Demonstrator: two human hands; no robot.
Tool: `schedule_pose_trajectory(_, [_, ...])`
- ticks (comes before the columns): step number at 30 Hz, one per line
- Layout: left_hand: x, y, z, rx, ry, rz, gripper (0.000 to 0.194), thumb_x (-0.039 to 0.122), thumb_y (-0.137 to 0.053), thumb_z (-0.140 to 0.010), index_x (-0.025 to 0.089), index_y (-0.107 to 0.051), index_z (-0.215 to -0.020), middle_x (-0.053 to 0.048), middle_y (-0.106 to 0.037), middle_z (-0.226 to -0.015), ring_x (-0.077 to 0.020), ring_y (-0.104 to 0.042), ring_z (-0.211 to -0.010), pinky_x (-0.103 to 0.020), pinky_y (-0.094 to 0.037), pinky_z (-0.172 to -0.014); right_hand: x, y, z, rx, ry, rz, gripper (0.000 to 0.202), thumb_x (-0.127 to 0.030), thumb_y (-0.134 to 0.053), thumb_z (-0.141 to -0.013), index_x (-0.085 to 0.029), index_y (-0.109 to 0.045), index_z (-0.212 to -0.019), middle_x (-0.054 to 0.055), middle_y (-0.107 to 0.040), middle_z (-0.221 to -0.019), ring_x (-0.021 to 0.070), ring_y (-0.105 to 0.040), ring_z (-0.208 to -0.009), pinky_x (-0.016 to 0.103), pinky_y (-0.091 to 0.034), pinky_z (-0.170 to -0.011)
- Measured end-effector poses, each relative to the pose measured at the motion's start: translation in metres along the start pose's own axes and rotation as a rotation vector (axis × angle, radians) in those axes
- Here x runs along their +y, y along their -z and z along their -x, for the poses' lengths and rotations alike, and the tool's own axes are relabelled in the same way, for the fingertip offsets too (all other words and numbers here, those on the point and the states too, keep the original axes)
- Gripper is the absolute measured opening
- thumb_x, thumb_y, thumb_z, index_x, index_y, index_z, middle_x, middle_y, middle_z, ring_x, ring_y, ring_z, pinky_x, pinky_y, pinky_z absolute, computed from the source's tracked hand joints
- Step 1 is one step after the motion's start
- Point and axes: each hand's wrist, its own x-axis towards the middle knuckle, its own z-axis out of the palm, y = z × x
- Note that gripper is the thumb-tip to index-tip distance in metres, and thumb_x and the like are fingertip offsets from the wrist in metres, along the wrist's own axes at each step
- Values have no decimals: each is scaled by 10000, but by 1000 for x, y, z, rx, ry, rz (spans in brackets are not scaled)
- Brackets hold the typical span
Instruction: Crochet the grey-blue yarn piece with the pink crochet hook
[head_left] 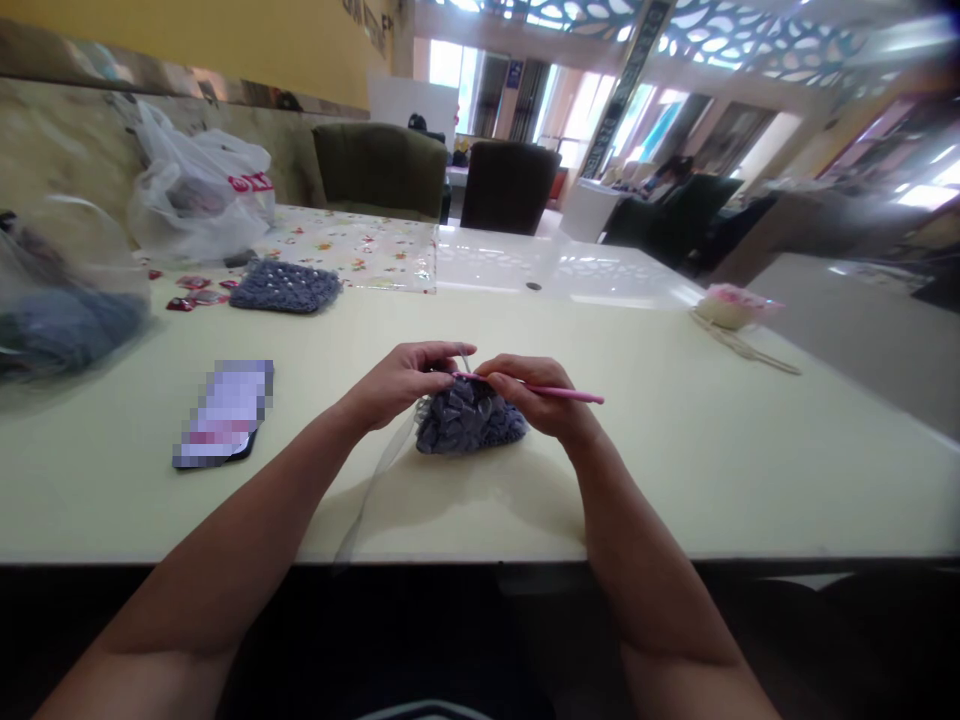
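Note:
A grey-blue crocheted piece (469, 420) with ruffled ribbon stands on the table in front of me. My right hand (536, 392) is closed round a pink crochet hook (564, 394), whose tip lies at the top edge of the piece. My left hand (409, 380) pinches that top edge from the other side, its index finger stretched out with the ribbon by it. From the piece a sheer grey ribbon (375, 480) runs down over the table's front edge. The fingertips partly hide the stitches.
A phone (221, 415) lies left of my left arm. Behind it are a second crocheted piece (285, 286), small red packets (196, 296), a white plastic bag (199, 190) and a clear bag of grey material (75, 310). A pink-topped bowl-like thing (735, 307) with cord sits at right.

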Motion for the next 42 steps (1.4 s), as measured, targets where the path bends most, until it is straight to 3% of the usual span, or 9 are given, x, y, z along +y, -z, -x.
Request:
schedule_pose_trajectory(9, [3, -12, 3, 192, -67, -266, 459, 185, -663, -748, 138, -719, -1201, -43, -668, -888, -147, -582, -810, -300, -470, -791, 1, -3, 0, -40, 84, 203, 232, -293, -473, -996, -177, -672, -972, 38, -686, -861, 121, -609, -742, 257, -480, -704])
schedule_pose_trajectory(15, [-2, -17, 3, 351, -179, -540, 446, 143, -616, -761, 130, -724, -1194, -64, -679, -947, -158, -596, -848, -325, -484, -887, 3, -23, -2, 13, 141, 552, 286, -292, -405, -1008, -167, -650, -929, 90, -690, -870, 174, -617, -802, 300, -473, -741])
schedule_pose_trajectory(25, [-9, -15, 2, 330, -233, -615, 461, 106, -584, -765, 166, -717, -1202, -45, -662, -932, -160, -615, -891, -319, -480, -925, 12, -19, 0, -28, 178, 534, 260, -300, -408, -1014, -186, -628, -934, 58, -682, -851, 154, -585, -764, 282, -419, -708])
schedule_pose_trajectory(30, [-10, -16, 2, 364, -229, -628, 451, 103, -584, -766, 154, -720, -1193, -45, -653, -928, -156, -620, -878, -313, -488, -907, 10, -30, -1, 6, 215, 755, 315, -297, -386, -1030, -175, -604, -837, 50, -658, -779, 154, -549, -721, 287, -357, -671])
schedule_pose_trajectory(36, [-15, -17, -1, 471, -160, -538, 446, 146, -645, -756, 125, -717, -1196, -55, -688, -918, -162, -629, -860, -319, -487, -887, 13, -53, -2, 204, 287, 1099, 314, -291, -422, -1036, -180, -562, -778, 31, -625, -723, 160, -503, -674, 312, -288, -646])
schedule_pose_trajectory(42, [-18, -22, -3, 439, 16, 66, 509, 176, -761, -650, 96, -716, -1151, 6, -668, -775, -116, -578, -729, -293, -466, -806, 21, -64, -1, 300, 262, 1218, 294, -309, -433, -1038, -192, -518, -782, 20, -599, -691, 154, -465, -623, 326, -229, -622])
